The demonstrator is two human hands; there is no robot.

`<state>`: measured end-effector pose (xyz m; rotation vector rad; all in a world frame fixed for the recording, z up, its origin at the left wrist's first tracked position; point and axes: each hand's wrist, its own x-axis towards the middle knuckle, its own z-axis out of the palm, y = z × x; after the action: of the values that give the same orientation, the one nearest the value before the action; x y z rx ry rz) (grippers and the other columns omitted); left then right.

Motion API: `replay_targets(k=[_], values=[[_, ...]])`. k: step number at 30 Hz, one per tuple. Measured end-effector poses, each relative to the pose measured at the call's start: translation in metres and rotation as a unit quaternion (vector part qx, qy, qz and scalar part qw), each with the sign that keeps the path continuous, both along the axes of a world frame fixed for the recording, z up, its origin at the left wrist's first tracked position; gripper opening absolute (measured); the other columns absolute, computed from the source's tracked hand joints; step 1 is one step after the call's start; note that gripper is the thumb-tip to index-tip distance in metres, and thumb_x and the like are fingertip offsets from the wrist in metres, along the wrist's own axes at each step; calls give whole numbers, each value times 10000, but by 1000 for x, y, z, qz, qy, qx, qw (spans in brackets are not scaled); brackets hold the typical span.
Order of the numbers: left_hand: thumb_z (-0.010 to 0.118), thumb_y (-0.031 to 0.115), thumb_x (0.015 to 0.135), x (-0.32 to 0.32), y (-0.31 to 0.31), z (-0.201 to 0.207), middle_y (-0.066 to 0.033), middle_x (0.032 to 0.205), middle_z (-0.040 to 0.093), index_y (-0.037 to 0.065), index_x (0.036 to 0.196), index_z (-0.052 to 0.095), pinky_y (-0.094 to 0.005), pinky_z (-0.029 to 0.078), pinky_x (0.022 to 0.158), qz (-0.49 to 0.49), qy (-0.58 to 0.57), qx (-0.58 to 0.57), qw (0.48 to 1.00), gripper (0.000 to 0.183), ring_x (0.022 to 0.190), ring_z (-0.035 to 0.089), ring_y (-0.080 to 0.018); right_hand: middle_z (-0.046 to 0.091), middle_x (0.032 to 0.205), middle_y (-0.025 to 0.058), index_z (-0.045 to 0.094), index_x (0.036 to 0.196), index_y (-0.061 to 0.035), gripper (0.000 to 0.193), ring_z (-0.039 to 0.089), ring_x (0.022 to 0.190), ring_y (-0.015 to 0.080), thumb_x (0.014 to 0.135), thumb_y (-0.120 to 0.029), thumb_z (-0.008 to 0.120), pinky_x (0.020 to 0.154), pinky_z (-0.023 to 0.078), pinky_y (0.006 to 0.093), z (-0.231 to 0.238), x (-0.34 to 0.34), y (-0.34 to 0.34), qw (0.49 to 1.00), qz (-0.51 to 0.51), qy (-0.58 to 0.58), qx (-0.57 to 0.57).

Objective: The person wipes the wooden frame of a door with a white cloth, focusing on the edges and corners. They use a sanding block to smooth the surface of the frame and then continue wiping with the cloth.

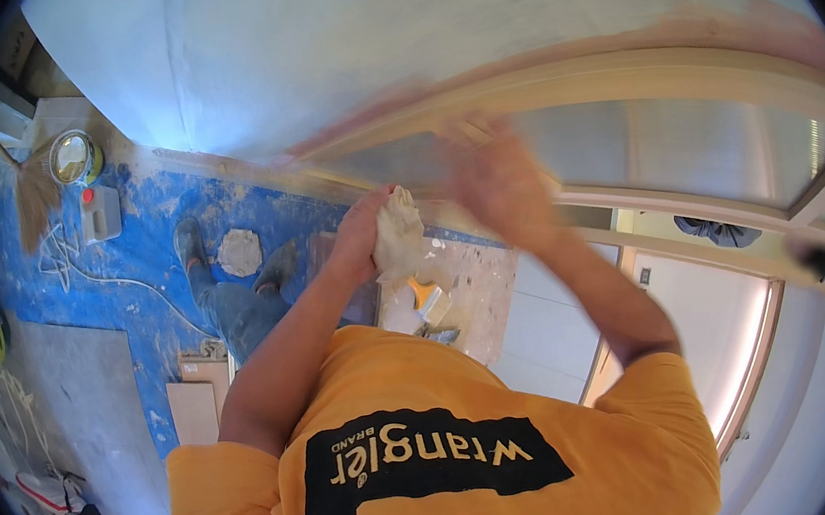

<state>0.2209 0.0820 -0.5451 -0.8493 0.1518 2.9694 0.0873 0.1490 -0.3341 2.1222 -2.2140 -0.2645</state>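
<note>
A crumpled off-white bundle of soft material [398, 243] is held at the centre of the frame by the left hand [358, 239], whose fingers are closed around its left side. Whether it is cloth or thin plastic cannot be told. Its long axis is set close to upright in the frame, with the upper end tipped slightly rightward, and most of its bulk is exposed to the right of the gripping fingers.

The bundle is thus nearer to the left hand; the right hand [499, 186] is seen up and to its right, with a gap between them in the picture. That hand is blurred and overlaps the long, pale wooden frame [635, 74] that is stretched from the centre toward the right edge. Whether the wood is touched, or anything is grasped, cannot be told. The frame's upper rail is placed above the bundle and is reached more closely by the right hand than by the left.

Below the bundle, a flat orange-and-white object [424, 291] is laid on a stained, mottled board [476, 281].
</note>
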Motion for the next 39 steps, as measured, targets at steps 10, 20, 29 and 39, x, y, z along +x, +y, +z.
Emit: replay_targets(k=[10,20,29,39], values=[[496,556,1033,34,20,-71,-116,1037,734,107,1174,677,-436,593,845,-4,86,217,972,505,930,707,-308,419,1621,176,489,1504,68,630,350,1526,351,931,-190,538,1303,185,516,-33,-39,-34,895,139,356,229],[518,536,1017,71,-43,-65,-127,1224,724,95,1313,658,-479,598,935,83,81,237,964,549,1079,710,-328,219,1733,149,318,1619,26,705,172,1611,298,978,-206,500,1320,80,464,-75,-52,-15,903,123,331,247],[511,481,1032,40,-59,-17,-120,1197,731,82,1311,652,-471,619,874,49,159,212,963,507,1044,726,-311,211,1755,-20,324,1661,-281,760,193,1613,209,961,-180,600,1307,79,493,112,-56,8,919,22,377,118],[598,76,980,-3,-28,-14,-140,1325,673,42,1459,547,-383,564,987,129,16,-262,956,483,1173,675,-249,528,1579,83,670,1421,-293,470,494,1446,302,961,-220,736,1201,357,491,276,-74,9,875,55,468,-111]])
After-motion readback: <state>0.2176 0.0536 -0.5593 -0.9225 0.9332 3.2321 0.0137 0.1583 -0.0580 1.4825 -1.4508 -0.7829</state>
